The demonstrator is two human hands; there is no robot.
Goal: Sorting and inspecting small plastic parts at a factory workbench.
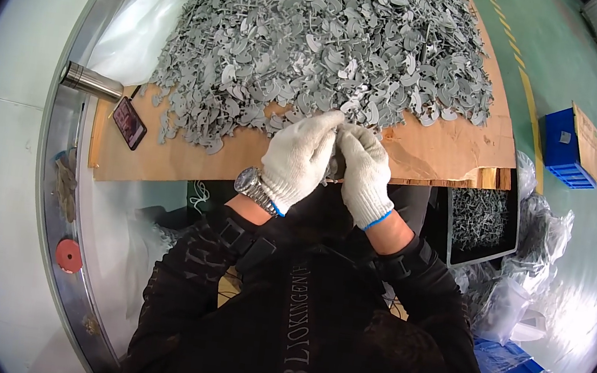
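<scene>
Both my hands meet at the near edge of the table, in white knit gloves with blue cuffs. My left hand [297, 154], a metal watch at its wrist, has thumb and fingers pinched together. My right hand [365, 169] is closed beside it, fingers curled inward. Between them shows a small grey metal part [333, 167], mostly hidden by the gloves; which hand bears it is hard to see. Just beyond my fingertips spreads a large heap of flat, curved grey metal parts [324, 46], lying on brown cardboard [446, 149].
On the left lie a phone [129, 123], a steel flask [92, 81] and a clear plastic sheet [133, 36]. Below the table's right edge, a black bin [516, 234] holds small metal parts. Plastic bags [518, 291] and a blue crate [567, 165] stand on the floor.
</scene>
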